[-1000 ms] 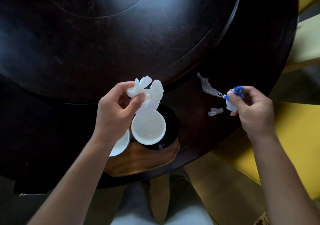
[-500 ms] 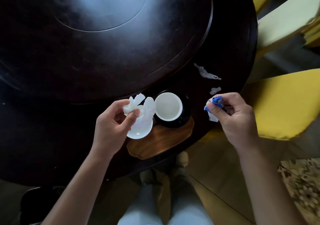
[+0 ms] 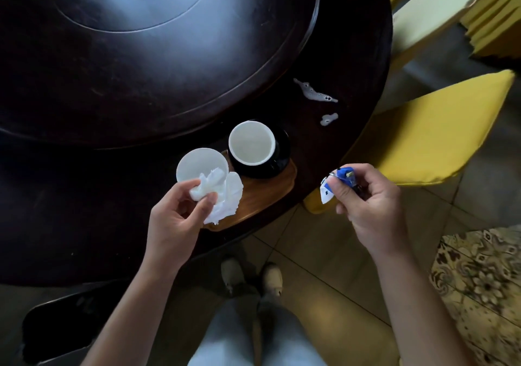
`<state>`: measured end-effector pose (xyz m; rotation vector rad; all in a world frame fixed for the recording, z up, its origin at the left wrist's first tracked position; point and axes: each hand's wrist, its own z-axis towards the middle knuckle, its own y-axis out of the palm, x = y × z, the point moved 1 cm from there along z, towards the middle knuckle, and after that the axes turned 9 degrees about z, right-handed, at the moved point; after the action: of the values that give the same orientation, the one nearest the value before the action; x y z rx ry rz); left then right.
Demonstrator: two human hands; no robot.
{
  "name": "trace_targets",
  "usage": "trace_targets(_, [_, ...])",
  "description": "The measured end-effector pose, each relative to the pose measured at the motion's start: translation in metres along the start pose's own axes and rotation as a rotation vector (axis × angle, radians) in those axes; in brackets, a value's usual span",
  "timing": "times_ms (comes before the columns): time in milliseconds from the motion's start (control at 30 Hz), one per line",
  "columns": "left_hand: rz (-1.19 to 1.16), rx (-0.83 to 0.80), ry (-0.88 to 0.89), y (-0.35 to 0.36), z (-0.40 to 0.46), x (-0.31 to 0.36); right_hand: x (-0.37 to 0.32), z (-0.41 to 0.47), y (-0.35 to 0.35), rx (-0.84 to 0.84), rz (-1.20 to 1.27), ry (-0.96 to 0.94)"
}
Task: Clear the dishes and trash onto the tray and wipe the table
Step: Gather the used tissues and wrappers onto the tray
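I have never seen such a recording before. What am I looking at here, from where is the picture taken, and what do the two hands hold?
No machine here: a person wears a camera on the head, looking down at their own hands. The left hand pinches a crumpled white napkin. The right hand pinches a blue and white wrapper. On the dark round table lies a wooden tray carrying a white cup on a black saucer, beside a small white dish. White spills remain on the table.
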<state>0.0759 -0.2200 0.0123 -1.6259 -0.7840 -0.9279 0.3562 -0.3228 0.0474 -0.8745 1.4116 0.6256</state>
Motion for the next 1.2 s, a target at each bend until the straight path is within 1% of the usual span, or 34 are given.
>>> trace_targets(167, [-0.029,-0.002,-0.047,0.017,-0.027,-0.002,0.02,-0.021,-0.026,0.02,-0.005,0.05])
trace_targets(300, [0.025,0.021,-0.053,0.019,-0.041,-0.015,0.044,-0.032,-0.028,-0.01,0.056,0.093])
trace_targets(467, [0.033,0.036,-0.105,0.012,-0.06,-0.038,0.073,-0.041,-0.009,-0.089,0.078,0.139])
trace_targets(567, [0.04,0.029,-0.157,0.011,-0.067,-0.048,0.089,-0.047,0.006,-0.137,0.02,0.118])
trace_targets(667, [0.034,0.017,-0.196,0.008,-0.074,-0.061,0.097,-0.055,0.022,-0.143,-0.023,0.114])
trace_targets(767, [0.008,-0.001,-0.239,0.001,-0.078,-0.082,0.107,-0.066,0.037,-0.151,-0.047,0.171])
trace_targets(1033, [0.014,-0.049,-0.262,-0.023,-0.068,-0.12,0.135,-0.068,0.089,-0.012,-0.094,0.264])
trace_targets(1200, [0.027,-0.11,-0.246,-0.031,-0.057,-0.124,0.134,-0.039,0.127,0.024,-0.198,0.224])
